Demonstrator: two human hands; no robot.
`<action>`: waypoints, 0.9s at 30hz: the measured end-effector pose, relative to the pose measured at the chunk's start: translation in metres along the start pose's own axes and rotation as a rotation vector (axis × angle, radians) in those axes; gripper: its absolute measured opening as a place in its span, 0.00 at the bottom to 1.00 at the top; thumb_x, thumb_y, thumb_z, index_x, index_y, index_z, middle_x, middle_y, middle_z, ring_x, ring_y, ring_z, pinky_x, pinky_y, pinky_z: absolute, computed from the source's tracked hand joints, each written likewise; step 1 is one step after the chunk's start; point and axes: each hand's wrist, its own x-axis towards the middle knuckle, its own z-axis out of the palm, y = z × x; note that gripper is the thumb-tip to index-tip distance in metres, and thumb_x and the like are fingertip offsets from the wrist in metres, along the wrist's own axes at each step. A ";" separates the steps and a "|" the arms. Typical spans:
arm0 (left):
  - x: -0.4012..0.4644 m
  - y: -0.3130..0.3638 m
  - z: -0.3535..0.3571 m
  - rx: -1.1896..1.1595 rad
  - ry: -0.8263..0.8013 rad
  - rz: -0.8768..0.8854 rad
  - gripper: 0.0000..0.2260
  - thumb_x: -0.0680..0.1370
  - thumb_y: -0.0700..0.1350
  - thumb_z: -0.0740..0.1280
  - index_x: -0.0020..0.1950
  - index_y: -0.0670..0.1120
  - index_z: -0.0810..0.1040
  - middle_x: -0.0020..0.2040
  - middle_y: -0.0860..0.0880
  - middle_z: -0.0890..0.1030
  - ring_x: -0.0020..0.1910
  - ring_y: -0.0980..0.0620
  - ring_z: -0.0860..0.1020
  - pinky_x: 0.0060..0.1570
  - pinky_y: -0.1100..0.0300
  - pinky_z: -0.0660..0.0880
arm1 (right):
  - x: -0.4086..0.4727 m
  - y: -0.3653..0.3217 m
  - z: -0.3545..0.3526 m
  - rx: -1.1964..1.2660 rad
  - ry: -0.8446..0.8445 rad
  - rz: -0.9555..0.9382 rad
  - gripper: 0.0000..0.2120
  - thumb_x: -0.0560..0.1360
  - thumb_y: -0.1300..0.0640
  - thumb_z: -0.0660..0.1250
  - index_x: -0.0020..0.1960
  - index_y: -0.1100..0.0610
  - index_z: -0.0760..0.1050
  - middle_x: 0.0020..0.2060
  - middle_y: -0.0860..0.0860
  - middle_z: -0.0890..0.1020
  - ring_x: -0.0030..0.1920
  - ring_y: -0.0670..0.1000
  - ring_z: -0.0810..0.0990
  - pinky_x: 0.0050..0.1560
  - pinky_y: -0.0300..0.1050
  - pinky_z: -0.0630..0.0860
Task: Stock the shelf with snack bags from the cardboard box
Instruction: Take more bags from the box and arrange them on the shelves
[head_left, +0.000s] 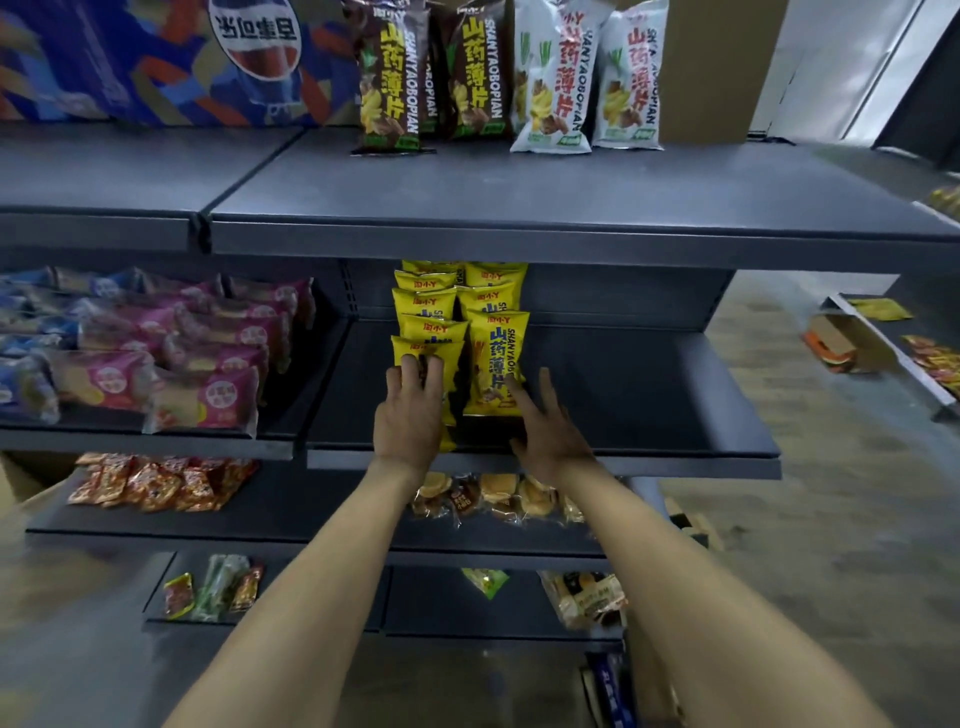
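Note:
Two rows of yellow snack bags stand upright on the dark middle shelf. My left hand presses its fingers against the front yellow bag of the left row. The front bag of the right row stands beside it, and my right hand is spread open at its lower right corner, fingertips touching or nearly touching it. Neither hand grips a bag. The cardboard box is hard to make out; a brown box edge shows low on the right.
Brown bags and white bags stand on the top shelf. Pink and blue packets fill the left middle shelf. Red packets and bread packs lie on lower shelves. Bare shelf lies right of the yellow bags.

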 end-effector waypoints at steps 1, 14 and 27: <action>-0.003 0.006 -0.005 0.010 0.011 0.016 0.24 0.70 0.35 0.71 0.61 0.42 0.64 0.54 0.39 0.73 0.50 0.40 0.74 0.27 0.54 0.76 | -0.006 0.002 -0.004 -0.011 -0.012 0.001 0.42 0.79 0.59 0.64 0.77 0.36 0.39 0.77 0.49 0.31 0.77 0.63 0.51 0.66 0.59 0.70; -0.013 0.110 -0.038 -0.041 0.063 0.110 0.23 0.68 0.35 0.72 0.59 0.43 0.67 0.54 0.40 0.75 0.51 0.39 0.76 0.26 0.53 0.75 | -0.062 0.060 -0.045 -0.052 -0.043 0.055 0.43 0.77 0.55 0.66 0.78 0.39 0.40 0.78 0.50 0.35 0.76 0.62 0.58 0.66 0.54 0.72; 0.085 0.161 0.031 0.085 0.053 0.203 0.23 0.73 0.36 0.65 0.67 0.45 0.65 0.64 0.40 0.69 0.60 0.40 0.71 0.33 0.58 0.73 | 0.024 0.105 -0.063 -0.172 0.214 0.007 0.36 0.79 0.56 0.61 0.80 0.46 0.45 0.79 0.56 0.43 0.78 0.61 0.46 0.73 0.62 0.53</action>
